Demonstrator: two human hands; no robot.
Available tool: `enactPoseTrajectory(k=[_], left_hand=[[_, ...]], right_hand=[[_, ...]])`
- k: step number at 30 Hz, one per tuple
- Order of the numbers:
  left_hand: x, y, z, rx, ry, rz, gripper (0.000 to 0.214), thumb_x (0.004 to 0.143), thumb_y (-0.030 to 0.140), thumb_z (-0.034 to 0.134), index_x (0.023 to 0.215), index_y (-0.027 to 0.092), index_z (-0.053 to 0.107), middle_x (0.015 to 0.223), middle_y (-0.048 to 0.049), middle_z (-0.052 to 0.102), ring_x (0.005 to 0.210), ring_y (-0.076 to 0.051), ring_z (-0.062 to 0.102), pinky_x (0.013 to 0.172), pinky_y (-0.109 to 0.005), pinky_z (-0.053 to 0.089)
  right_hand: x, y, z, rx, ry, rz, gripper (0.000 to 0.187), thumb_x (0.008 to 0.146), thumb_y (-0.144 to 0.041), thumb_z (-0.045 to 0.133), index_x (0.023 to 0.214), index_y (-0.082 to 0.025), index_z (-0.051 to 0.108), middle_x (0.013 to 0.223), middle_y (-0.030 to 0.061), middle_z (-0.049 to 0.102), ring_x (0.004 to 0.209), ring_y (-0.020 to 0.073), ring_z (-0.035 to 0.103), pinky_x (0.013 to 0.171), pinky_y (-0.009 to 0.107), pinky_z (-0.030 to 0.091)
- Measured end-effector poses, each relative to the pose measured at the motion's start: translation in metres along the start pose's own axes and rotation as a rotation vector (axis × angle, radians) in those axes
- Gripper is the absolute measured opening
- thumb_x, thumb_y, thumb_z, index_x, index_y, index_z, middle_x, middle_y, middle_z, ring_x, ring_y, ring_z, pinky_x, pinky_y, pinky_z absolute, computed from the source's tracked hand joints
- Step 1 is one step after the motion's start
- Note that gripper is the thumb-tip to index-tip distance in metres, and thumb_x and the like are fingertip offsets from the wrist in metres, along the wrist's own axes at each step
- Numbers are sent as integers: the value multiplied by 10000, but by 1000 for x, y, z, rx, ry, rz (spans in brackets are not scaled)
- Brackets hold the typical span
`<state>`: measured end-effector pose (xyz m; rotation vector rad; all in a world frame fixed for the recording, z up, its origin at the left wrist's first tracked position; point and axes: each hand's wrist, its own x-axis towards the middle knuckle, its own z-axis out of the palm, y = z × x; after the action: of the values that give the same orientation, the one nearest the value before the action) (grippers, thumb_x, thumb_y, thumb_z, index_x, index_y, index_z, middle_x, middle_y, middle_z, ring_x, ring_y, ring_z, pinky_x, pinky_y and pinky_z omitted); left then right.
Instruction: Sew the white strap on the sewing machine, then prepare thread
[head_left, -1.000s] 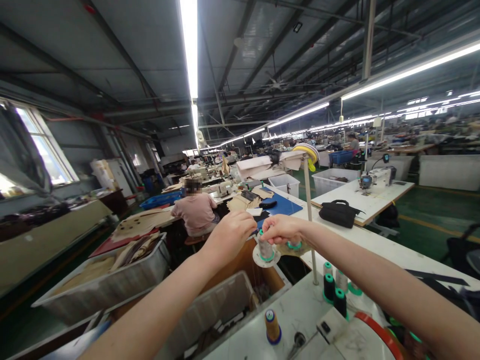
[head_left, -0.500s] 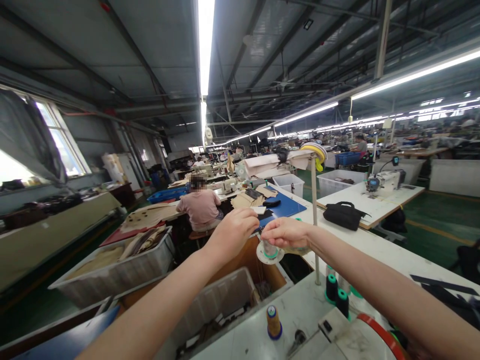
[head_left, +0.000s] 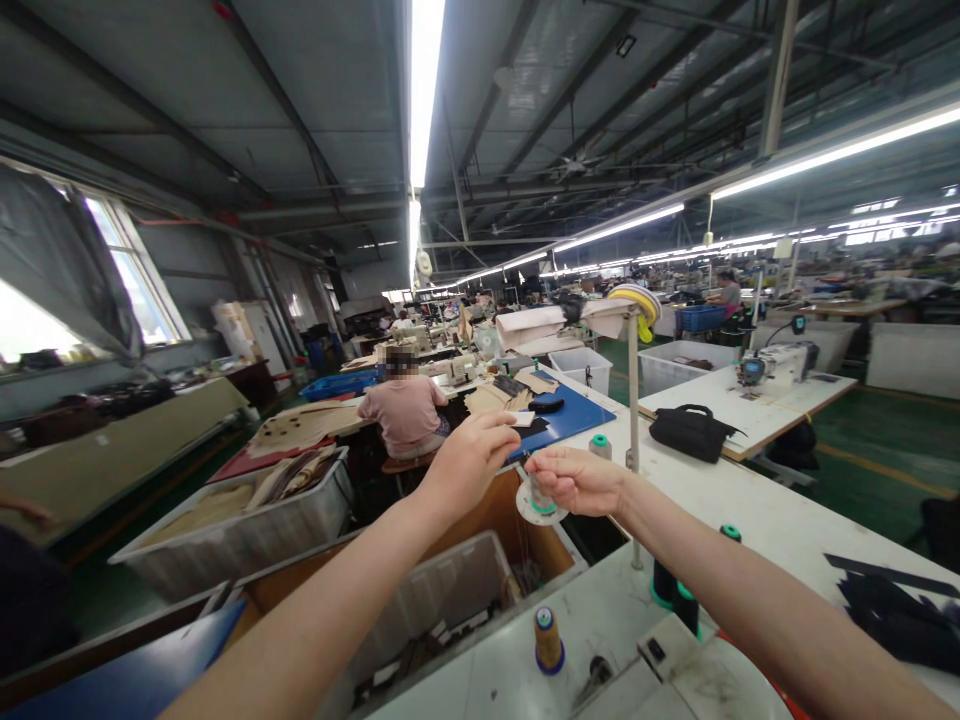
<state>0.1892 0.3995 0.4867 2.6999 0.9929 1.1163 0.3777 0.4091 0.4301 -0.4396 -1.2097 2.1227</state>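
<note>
My left hand (head_left: 474, 458) is raised at the middle of the view, fingers bent and drawn together; whatever they pinch is too fine to make out. Facing it, my right hand (head_left: 579, 482) has thumb and forefinger pressed together, with a tiny dark bit at the tips. Just under the right fingers is a pale thread spool (head_left: 541, 500) with a green base, on a round white spool holder (head_left: 531, 514). The right hand partly covers it. A brown thread cone (head_left: 548, 642) stands on the white machine table (head_left: 480, 688) below.
A metal pole (head_left: 634, 420) rises beside my right hand, bearing fabric and yellow tape rolls. Dark thread cones (head_left: 663, 580) stand by its foot. Bins with scraps, including a grey bin (head_left: 225, 530), lie left. A seated person (head_left: 403, 410) works ahead; a black bag (head_left: 691, 432) rests right.
My right hand has shifted slightly, with its fingers more curled, and shows a bit more of the spool stand area. The view has turned slightly left. Part of a person in dark clothing appears at the left edge.
</note>
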Motion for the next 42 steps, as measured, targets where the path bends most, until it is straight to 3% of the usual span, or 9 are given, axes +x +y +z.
enactPoseTrajectory(k=[4,7,9,12,14,23,31,36,42], left_hand=[[0,5,2,-123,61,-128,112,779,211,631,694,246,694,1123,-61,674,1106,-253,571,1019,-415,390],[-12,12,3,-220,192,-290,126,788,277,620,858,242,719,1190,-63,641,1178,-263,527,1064,-420,334],[-26,20,4,-304,254,-425,237,818,372,588,937,211,713,1093,-92,675,1080,-275,585,996,-427,402],[-50,37,7,-465,205,-583,348,822,476,579,924,177,724,918,-105,720,847,-259,656,791,-374,508],[-60,47,9,-556,133,-636,335,785,463,628,936,182,734,918,-95,732,828,-246,663,748,-336,513],[-61,49,4,-482,112,-709,219,667,387,648,696,190,739,665,-30,696,635,-189,578,633,-286,425],[-67,67,-3,-335,164,-673,185,702,368,606,710,235,735,754,-8,703,744,-212,577,732,-311,397],[-73,57,4,-511,76,-744,274,702,446,638,724,191,737,733,-48,706,726,-226,611,712,-327,444],[-70,43,13,-790,118,-827,386,656,453,738,901,157,700,923,-100,704,839,-208,638,775,-310,475]], right_hand=[[0,1,6,-10,-15,-15,281,658,-269,839,769,-107,639,549,-59,454,421,1,282,376,100,159],[-2,2,13,-37,-9,-48,354,584,-317,881,728,-118,627,533,-61,475,414,-1,279,386,112,159],[-4,3,18,-57,3,-76,379,572,-351,886,717,-120,623,526,-60,493,405,-3,283,394,123,174],[-5,6,26,-90,19,-110,390,578,-380,880,716,-119,626,525,-52,523,394,1,304,399,141,187],[-5,7,31,-110,21,-125,388,581,-388,876,702,-119,625,521,-48,534,393,6,324,398,150,188],[-2,10,41,-195,43,-138,344,580,-374,873,679,-119,663,539,-18,617,404,33,447,401,161,279],[1,14,35,-188,131,-188,307,545,-306,896,685,-133,685,668,22,707,591,90,638,600,198,478],[3,17,36,-116,142,-219,317,500,-272,909,654,-148,661,668,-2,704,563,71,625,585,182,473],[4,17,36,-76,118,-191,311,520,-227,898,677,-150,641,613,-19,676,562,80,636,590,184,489]])
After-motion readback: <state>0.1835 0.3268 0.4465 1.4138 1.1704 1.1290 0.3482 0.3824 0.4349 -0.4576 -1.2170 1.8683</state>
